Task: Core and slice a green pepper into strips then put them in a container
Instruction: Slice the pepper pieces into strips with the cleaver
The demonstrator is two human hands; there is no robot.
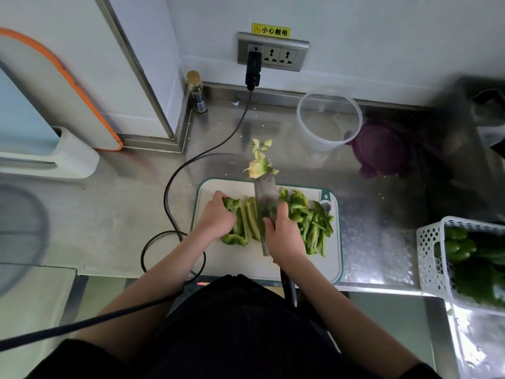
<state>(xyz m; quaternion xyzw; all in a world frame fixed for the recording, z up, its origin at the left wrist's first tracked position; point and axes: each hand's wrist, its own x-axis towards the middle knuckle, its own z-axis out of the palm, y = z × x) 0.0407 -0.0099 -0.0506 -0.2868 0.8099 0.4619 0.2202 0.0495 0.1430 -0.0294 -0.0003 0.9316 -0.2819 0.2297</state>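
A: Hands? Pepper?
B: Left hand (218, 216) is pressing curled fingers onto the flattened green pepper piece (240, 228) on the white cutting board (246, 261); right hand (282, 236) is gripping the steel cleaver (265, 203).

A: Containers?
B: Clear round plastic tub (329, 119) on the worktop (123, 214) is holding nothing; white perforated basket (434, 255) is holding whole peppers. Cut strips (311, 225) are lying on the board.

A cutting board (262, 265) lies on the tabletop (117, 214) before the person. On it, the pepper piece (240, 228) lies left of the knife (265, 203) and the strips (311, 222) right. The core (259, 166) lies just behind the board. Farther back and right stands the container (329, 119), its lid (382, 146) beside it on the right. A basket (431, 253) of peppers (464, 250) sits at the right edge.
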